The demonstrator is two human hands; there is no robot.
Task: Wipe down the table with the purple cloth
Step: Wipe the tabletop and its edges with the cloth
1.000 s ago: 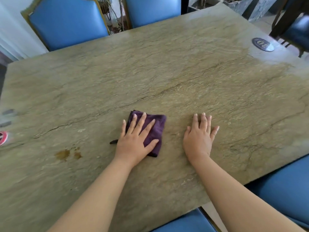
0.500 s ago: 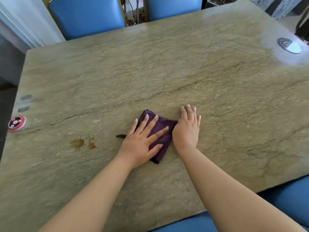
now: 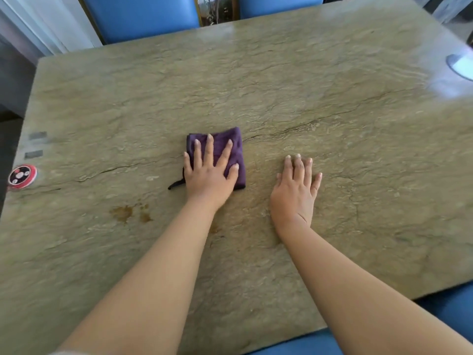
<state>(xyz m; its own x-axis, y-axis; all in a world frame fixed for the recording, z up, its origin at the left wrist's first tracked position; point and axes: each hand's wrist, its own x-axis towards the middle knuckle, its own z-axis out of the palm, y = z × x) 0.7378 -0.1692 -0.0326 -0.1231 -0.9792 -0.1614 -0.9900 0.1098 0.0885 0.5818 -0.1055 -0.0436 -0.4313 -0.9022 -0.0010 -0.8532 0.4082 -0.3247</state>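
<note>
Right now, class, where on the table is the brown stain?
In the head view, the brown stain lies on the table left of the left forearm, nearer the person than the purple cloth under the left hand.

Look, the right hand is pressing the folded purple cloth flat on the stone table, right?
Not quite: the head view shows the left hand pressing the folded purple cloth flat on the stone table. The right hand rests on bare stone beside it.

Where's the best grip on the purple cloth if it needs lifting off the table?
Probably the far right corner of the purple cloth, pinched from above. The cloth lies folded flat on the table, and the left hand presses flat over its near half, leaving that corner bare.
</note>
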